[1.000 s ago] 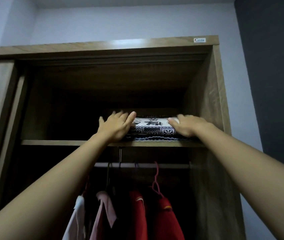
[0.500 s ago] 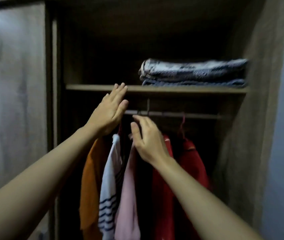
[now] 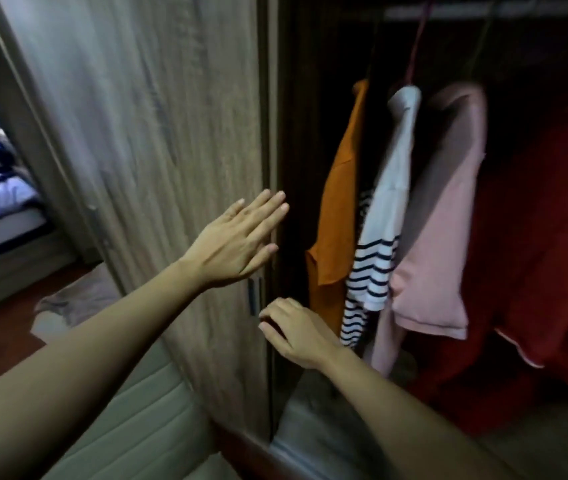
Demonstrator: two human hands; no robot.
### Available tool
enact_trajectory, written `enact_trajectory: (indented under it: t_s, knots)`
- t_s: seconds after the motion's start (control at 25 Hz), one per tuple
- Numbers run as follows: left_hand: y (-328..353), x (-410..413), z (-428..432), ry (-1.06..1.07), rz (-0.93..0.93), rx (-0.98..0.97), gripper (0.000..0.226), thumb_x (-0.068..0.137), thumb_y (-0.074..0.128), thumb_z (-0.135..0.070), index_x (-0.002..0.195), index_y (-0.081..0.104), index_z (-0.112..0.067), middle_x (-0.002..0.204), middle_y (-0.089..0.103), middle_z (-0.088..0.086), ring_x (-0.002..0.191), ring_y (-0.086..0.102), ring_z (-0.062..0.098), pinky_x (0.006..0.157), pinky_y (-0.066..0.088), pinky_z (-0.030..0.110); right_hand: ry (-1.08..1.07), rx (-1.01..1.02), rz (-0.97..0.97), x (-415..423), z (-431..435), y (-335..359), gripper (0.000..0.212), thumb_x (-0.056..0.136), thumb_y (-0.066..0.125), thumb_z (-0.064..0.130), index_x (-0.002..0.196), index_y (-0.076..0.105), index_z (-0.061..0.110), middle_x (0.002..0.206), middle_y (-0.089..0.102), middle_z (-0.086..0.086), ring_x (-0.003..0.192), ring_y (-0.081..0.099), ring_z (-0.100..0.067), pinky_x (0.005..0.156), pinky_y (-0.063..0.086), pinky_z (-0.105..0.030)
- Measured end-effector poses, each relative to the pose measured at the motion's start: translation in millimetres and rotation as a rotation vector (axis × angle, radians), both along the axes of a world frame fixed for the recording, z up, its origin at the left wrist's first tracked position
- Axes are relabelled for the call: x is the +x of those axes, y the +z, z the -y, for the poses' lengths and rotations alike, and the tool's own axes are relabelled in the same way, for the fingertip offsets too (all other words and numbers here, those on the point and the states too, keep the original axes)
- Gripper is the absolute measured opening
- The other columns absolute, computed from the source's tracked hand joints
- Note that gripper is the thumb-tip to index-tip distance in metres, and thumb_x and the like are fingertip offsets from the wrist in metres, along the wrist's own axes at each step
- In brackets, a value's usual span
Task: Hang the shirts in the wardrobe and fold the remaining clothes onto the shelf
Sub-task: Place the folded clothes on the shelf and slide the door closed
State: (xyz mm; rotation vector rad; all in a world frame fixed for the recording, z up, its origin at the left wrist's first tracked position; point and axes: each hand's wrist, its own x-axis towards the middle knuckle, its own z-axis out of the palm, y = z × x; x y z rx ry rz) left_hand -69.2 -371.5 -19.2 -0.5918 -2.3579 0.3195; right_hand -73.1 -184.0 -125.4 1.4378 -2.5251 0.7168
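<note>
A person's left hand [image 3: 237, 242] is spread flat at the edge of the wardrobe door [image 3: 158, 133], fingers straight and released. The right hand [image 3: 294, 336], lower down, curls its fingers by the handle [image 3: 254, 299]; whether they grasp it cannot be told. Inside hang an orange shirt [image 3: 336, 209], striped shirt [image 3: 383, 220], pink shirt [image 3: 445, 220] and red shirt [image 3: 545, 237], side by side.

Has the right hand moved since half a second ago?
Yes. The right hand dropped from the rail to beside the door handle.
</note>
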Motion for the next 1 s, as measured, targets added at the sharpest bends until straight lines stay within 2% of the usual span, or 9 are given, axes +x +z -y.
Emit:
enact_trajectory:
  t_s: [0.16, 0.24, 0.32, 0.44, 0.48, 0.56, 0.72, 0.88, 1.0]
  knots:
    - [-50.2, -18.1, 46.7, 0.105, 0.010, 0.001, 0.062, 0.095, 0.029, -0.040, 0.147, 0.016, -0.008, 0.151, 0.018, 0.008, 0.140, 0.023, 0.023, 0.111, 0.026, 0.043, 0.064, 0.292, -0.046, -8.8, 47.9, -39.2, 0.039, 0.097, 0.038, 0.037, 0.124, 0.053, 0.013, 0.124, 0.055, -0.005, 0.114, 0.049, -0.017, 0.096, 0.040, -0.029]
    - [-63.1, -26.6, 58.2, 0.131, 0.028, 0.004, 0.061, 0.095, 0.029, -0.039, 0.146, 0.020, -0.007, 0.151, 0.018, 0.007, 0.139, 0.023, 0.023, 0.109, 0.027, 0.044, 0.015, 0.464, -0.215, -17.7, 66.9, -46.8, 0.038, 0.097, 0.041, 0.034, 0.122, 0.052, 0.009, 0.124, 0.054, -0.010, 0.117, 0.049, -0.024, 0.103, 0.036, -0.035]
    - [-69.7, -34.0, 65.7, 0.142, 0.030, -0.012, 0.061, 0.094, 0.030, -0.040, 0.146, 0.021, -0.008, 0.151, 0.016, 0.007, 0.139, 0.021, 0.022, 0.109, 0.023, 0.044, -0.079, 0.679, -0.401, -25.3, 85.5, -45.6, 0.037, 0.096, 0.043, 0.027, 0.125, 0.050, 0.005, 0.128, 0.051, -0.014, 0.124, 0.044, -0.029, 0.112, 0.025, -0.041]
    - [-73.7, -39.6, 68.5, 0.119, 0.011, -0.018, 0.061, 0.095, 0.031, -0.040, 0.147, 0.022, -0.010, 0.152, 0.014, 0.007, 0.140, 0.017, 0.021, 0.110, 0.018, 0.043, -0.140, 1.100, -0.616, -27.2, 102.7, -42.8, 0.051, 0.096, 0.043, 0.025, 0.142, 0.034, 0.005, 0.149, 0.031, -0.017, 0.140, 0.022, -0.033, 0.118, 0.008, -0.045]
    - [-74.8, -39.9, 68.5, 0.102, 0.005, -0.014, 0.061, 0.095, 0.030, -0.040, 0.147, 0.022, -0.009, 0.152, 0.014, 0.007, 0.141, 0.016, 0.021, 0.111, 0.019, 0.042, -0.157, 1.168, -0.642, -27.0, 105.6, -45.1, 0.055, 0.096, 0.043, 0.027, 0.144, 0.028, 0.006, 0.151, 0.026, -0.017, 0.142, 0.018, -0.033, 0.119, 0.006, -0.046]
    - [-75.8, -40.1, 70.1, 0.076, -0.011, -0.008, 0.060, 0.095, 0.029, -0.039, 0.147, 0.024, -0.009, 0.153, 0.014, 0.007, 0.141, 0.016, 0.021, 0.112, 0.020, 0.041, -0.192, 1.188, -0.677, -29.0, 110.3, -52.5, 0.058, 0.094, 0.047, 0.027, 0.144, 0.028, 0.006, 0.150, 0.028, -0.016, 0.142, 0.019, -0.033, 0.119, 0.007, -0.046]
    - [-72.8, -38.8, 68.8, 0.046, -0.032, -0.039, 0.061, 0.092, 0.030, -0.035, 0.147, 0.025, -0.009, 0.153, 0.015, 0.005, 0.141, 0.018, 0.020, 0.112, 0.024, 0.041, -0.233, 1.173, -0.667, -34.6, 113.5, -55.8, 0.053, 0.090, 0.055, 0.023, 0.138, 0.041, 0.007, 0.141, 0.037, -0.016, 0.134, 0.029, -0.033, 0.117, 0.017, -0.043]
    - [-69.6, -37.9, 57.0, -0.047, -0.066, -0.090, 0.060, 0.090, 0.031, -0.031, 0.146, 0.027, -0.012, 0.153, 0.018, 0.004, 0.141, 0.021, 0.020, 0.113, 0.022, 0.043, -0.231, 1.210, -0.657, -25.4, 94.8, -54.3, 0.053, 0.089, 0.055, 0.023, 0.137, 0.041, 0.006, 0.139, 0.037, -0.016, 0.129, 0.034, -0.032, 0.111, 0.026, -0.041]
    - [-70.1, -43.4, 37.1, -0.141, -0.083, -0.116, 0.059, 0.092, 0.029, -0.030, 0.148, 0.021, -0.015, 0.156, 0.013, 0.003, 0.146, 0.008, 0.016, 0.113, 0.015, 0.042, -0.201, 1.180, -0.664, -18.0, 60.8, -50.6, 0.052, 0.091, 0.051, 0.025, 0.138, 0.040, 0.006, 0.139, 0.037, -0.016, 0.126, 0.035, -0.031, 0.107, 0.029, -0.040]
